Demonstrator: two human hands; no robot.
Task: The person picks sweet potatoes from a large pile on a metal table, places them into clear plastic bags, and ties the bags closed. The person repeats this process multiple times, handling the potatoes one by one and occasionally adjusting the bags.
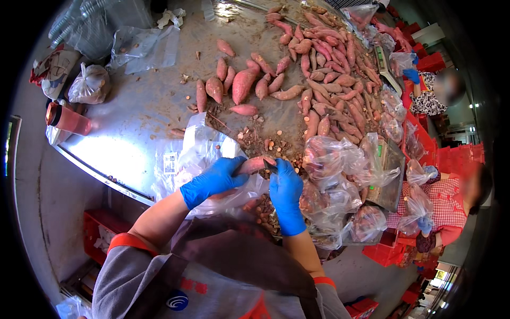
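My left hand [218, 178], in a blue glove, is closed around one end of a sweet potato [255, 164]. In my gloved right hand [286, 184] is a small dark blade [270, 166], held against the root's other end; its handle is hidden in my fist. Beneath my left hand lie clear plastic bags [195, 153], with more roots partly visible through the film. Cut root ends and crumbs of soil [271, 145] are scattered on the metal table [159, 95] just beyond my hands. Several loose sweet potatoes [244, 84] lie farther out.
A large heap of sweet potatoes [334, 67] covers the table's right side. Filled plastic bags [330, 163] and a weighing scale [388, 171] stand right of me. At left are a pink bottle [71, 119] and a tied bag [89, 83]. Two people work along the right edge beside red crates [422, 135].
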